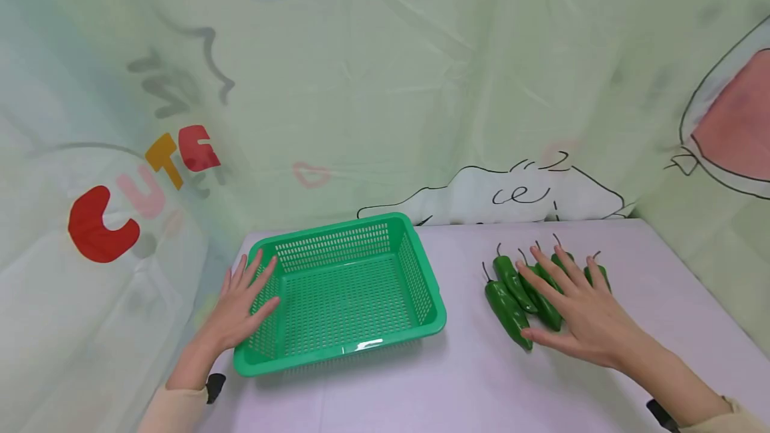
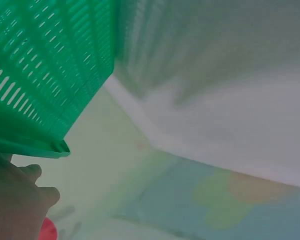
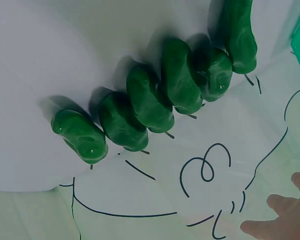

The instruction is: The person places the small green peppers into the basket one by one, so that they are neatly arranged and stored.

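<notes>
Left grip [image 1: 236,309], by the basket [image 1: 349,303], and right grip [image 1: 585,319] are spread; peppers [image 1: 504,309] near the right could be rolled apart by careless brushing.

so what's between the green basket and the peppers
Just bare tabletop lies between the green basket and the peppers, as the head view shows.

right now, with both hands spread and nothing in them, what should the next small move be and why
Probably lower the right hand toward the leftmost green pepper: in the head view its thumb overlaps that pepper's near end, while the green basket holds nothing and the left hand is at its left side.
</notes>
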{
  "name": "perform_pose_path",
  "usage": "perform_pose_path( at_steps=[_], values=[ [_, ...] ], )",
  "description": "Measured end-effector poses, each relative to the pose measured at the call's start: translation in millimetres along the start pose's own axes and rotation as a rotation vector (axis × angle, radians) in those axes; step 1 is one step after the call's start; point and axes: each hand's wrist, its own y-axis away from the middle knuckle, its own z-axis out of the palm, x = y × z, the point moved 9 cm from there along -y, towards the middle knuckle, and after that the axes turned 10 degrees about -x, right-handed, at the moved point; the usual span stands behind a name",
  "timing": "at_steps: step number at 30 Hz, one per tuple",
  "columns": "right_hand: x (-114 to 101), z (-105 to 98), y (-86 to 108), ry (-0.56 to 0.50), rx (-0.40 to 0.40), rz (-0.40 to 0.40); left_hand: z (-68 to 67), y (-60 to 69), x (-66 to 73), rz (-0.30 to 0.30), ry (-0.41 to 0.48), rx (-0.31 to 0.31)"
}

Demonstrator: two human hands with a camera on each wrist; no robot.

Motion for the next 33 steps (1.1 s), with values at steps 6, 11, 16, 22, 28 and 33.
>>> perform_pose_path(
  at_steps=[6,11,16,22,28,33],
  values=[
    [-0.4,3.0,4.5,-0.013,0.002,-0.003,6.4,1.6,-9.3,-0.021,0.103,0.000],
    [-0.4,6.3,8.0,-0.030,0.002,-0.003,9.5,3.6,-15.0,-0.041,0.168,0.012],
    [0.5,11.5,11.2,-0.045,-0.010,0.014,12.5,5.7,-22.0,-0.065,0.291,0.026],
    [0.8,12.2,12.8,-0.053,-0.008,0.021,16.7,6.5,-27.7,-0.098,0.416,0.006],
    [3.7,8.6,14.0,-0.070,-0.006,0.023,15.6,7.6,-27.7,-0.133,0.446,-0.007],
    [15.2,6.9,17.6,-0.122,-0.019,0.061,16.0,7.5,-28.3,-0.134,0.429,-0.007]
  ],
)
